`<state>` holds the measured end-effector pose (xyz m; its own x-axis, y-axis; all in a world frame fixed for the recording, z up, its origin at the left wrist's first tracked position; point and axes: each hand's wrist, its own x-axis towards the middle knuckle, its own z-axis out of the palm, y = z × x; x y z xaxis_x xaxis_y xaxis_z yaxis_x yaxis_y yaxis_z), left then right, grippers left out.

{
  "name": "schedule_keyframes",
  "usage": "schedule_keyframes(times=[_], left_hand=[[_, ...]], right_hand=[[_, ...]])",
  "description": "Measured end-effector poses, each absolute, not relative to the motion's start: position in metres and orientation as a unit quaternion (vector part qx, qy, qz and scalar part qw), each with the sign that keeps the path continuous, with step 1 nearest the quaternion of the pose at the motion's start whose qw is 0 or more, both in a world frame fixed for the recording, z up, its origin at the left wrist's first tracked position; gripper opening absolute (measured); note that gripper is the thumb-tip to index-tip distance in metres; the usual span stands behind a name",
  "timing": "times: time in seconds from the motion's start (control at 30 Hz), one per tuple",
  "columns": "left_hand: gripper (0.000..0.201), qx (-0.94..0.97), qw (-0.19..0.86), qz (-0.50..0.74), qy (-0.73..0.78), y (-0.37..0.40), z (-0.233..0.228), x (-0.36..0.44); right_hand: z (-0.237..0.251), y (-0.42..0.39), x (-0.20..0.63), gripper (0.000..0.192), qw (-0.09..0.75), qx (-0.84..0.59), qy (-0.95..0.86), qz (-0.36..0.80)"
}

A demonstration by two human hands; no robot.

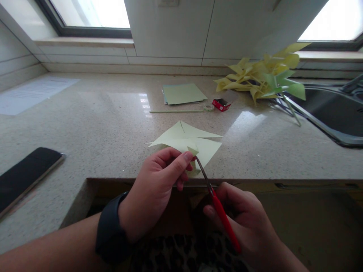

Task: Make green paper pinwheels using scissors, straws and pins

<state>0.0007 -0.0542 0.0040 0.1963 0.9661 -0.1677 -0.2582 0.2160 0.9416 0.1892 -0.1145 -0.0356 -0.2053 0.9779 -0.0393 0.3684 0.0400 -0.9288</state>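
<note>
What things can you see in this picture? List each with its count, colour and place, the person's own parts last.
paper square: one, pale green, partly cut, counter's front edge
scissors: one, red handles, blades at the paper
paper stack: one, pale green, mid counter
stick: one, green, before the stack
tape roll: one, clear, beside the stick
small box: one, red, open
pinwheels: a pile, yellow and green, by the sink
phone: one, black, left
printed sheet: one, white, far left
smartwatch: one, black, left wrist
left hand: pinches the paper
right hand: holds the scissors

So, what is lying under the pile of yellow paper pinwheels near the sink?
Under the pinwheel pile thin sticks poke out toward the sink, resting on the countertop. Whatever else lies beneath stays hidden by the paper.
</note>
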Motion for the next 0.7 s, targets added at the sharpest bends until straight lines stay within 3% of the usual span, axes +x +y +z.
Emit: schedule_keyframes(times=[0.7], left_hand=[[0.024, 0.36, 0.669, 0.498, 0.419, -0.058, 0.0, 0.005]], right_hand=[[-0.034, -0.115, 0.176, 0.041, 0.373, -0.542, -0.652, 0.376]])
